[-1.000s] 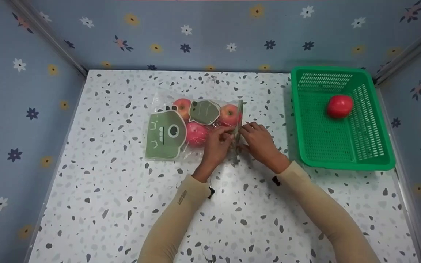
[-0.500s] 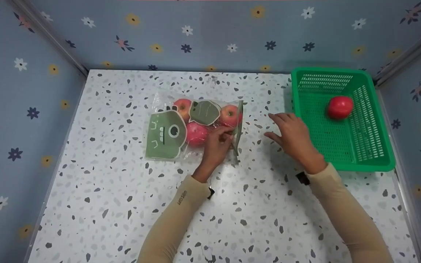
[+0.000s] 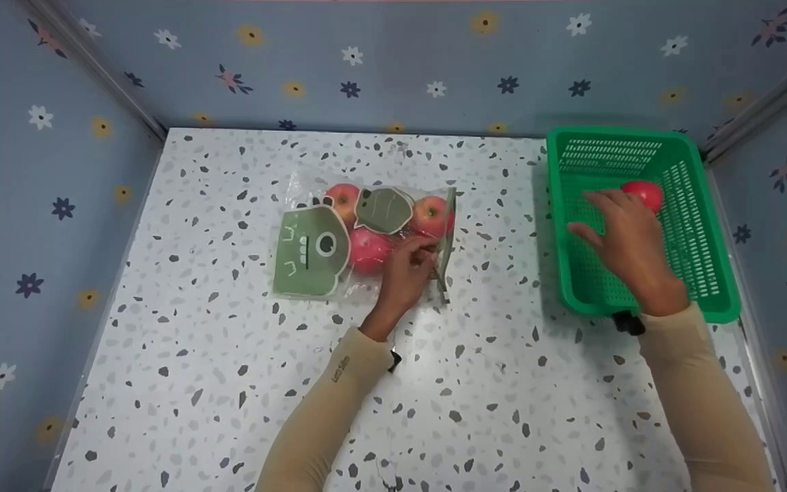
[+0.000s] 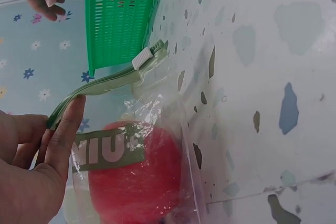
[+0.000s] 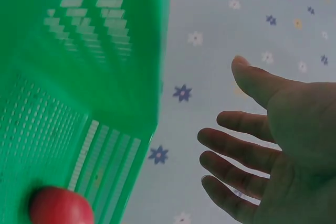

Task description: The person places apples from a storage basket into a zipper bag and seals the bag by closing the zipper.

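Note:
A clear zip bag (image 3: pixel 308 273) with a green monster print lies flat on the table, several red apples (image 3: pixel 369 250) inside it. My left hand (image 3: pixel 404 277) pinches the bag's mouth at its right end. In the left wrist view, the fingers hold the green zip strip (image 4: pixel 105 83), and a white slider (image 4: pixel 142 59) sits near its far end. My right hand (image 3: pixel 629 242) is over the green basket (image 3: pixel 646 311), fingers spread and holding nothing. Beneath and beyond its fingers, a single red apple (image 3: pixel 646 195) rests in the basket, partly covered by the hand in the head view.
The basket stands at the table's right rear, close to the side wall. Flower-patterned panels (image 3: pixel 393 61) enclose the back and both sides of the speckled white table (image 3: pixel 216 383). Bare tabletop separates the bag from the basket.
My right hand has let go of the bag's mouth and moved right, over the basket. My left hand and the bag have stayed in place.

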Available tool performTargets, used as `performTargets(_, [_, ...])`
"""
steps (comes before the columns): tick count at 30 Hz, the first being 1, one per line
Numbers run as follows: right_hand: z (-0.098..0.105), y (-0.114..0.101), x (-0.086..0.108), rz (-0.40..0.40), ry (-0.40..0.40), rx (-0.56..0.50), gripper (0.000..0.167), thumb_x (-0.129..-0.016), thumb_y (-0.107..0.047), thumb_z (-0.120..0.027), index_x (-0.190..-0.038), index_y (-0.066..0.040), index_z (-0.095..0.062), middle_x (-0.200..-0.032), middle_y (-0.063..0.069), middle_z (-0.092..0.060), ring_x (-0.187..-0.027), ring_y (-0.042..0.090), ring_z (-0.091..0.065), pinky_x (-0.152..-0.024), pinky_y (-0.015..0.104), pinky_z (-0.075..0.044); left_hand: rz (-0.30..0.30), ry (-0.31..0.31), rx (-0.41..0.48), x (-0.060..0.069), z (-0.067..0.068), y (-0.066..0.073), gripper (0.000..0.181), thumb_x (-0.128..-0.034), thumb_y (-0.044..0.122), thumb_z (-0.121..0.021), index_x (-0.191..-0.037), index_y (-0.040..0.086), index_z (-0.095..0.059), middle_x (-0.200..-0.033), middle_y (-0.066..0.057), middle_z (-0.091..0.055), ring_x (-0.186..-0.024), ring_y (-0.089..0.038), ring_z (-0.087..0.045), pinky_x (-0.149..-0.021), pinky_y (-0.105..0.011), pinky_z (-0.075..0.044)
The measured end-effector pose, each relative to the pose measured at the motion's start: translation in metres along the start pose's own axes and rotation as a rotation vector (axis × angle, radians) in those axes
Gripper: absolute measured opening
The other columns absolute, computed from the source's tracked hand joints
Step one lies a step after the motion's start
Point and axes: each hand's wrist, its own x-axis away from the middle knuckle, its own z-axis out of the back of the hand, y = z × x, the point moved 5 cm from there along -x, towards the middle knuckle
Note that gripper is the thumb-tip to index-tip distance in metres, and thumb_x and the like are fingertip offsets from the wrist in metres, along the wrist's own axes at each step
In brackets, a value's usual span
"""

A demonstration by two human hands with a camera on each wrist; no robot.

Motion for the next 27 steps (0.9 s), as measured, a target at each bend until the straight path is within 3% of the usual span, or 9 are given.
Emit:
performTargets(9, [0.008,0.049,-0.002,-0.091,-0.001,0.001,0.051,-0.091,-0.016,-0.085,-0.131,0.011,-0.065,-0.132,0.037,-0.06,-0.12,0.057,-0.054,-0.093,0.073,-0.047,0.006,0.0,0.016,0.001,0.001,0.0,0.023,-0.0954,-0.011,-0.064,-0.117,-0.011,-0.072,-0.111,-0.021,-0.07,-0.089,-0.021,-0.066,-0.072,-0.023,-0.059])
performTargets(14, [0.009,0.074,-0.007,-0.162,-0.044,-0.004,0.049,-0.094,-0.017,-0.082,-0.13,0.01,-0.063,-0.132,0.038,-0.056,-0.117,0.058,-0.052,-0.088,0.076,-0.045,-0.01,0.005,-0.003,0.001,0.001,0.0,0.023,-0.0944,-0.012,-0.065,-0.116,-0.009,-0.073,-0.11,-0.02,-0.07,-0.09,-0.021,-0.067,-0.073,-0.023,-0.058])
performTargets(20, [0.007,0.1,-0.016,-0.253,-0.117,0.036,0.06,-0.096,-0.018,-0.079,-0.141,0.013,-0.053,-0.143,0.041,-0.046,-0.128,0.062,-0.043,-0.095,0.081,-0.04,-0.021,-0.015,0.026,0.0,0.001,-0.001,0.023,-0.0965,-0.011,-0.064,-0.119,-0.012,-0.071,-0.112,-0.024,-0.069,-0.088,-0.024,-0.067,-0.07,-0.022,-0.059])
performTargets(27, [0.002,0.126,-0.022,-0.296,-0.184,0.051,0.067,-0.099,-0.015,-0.074,-0.151,0.012,-0.041,-0.15,0.042,-0.037,-0.133,0.064,-0.036,-0.099,0.08,-0.038,-0.016,-0.013,0.005,0.0,0.002,-0.002,0.023,-0.0964,-0.01,-0.064,-0.118,-0.011,-0.072,-0.113,-0.022,-0.069,-0.091,-0.024,-0.068,-0.075,-0.022,-0.058])
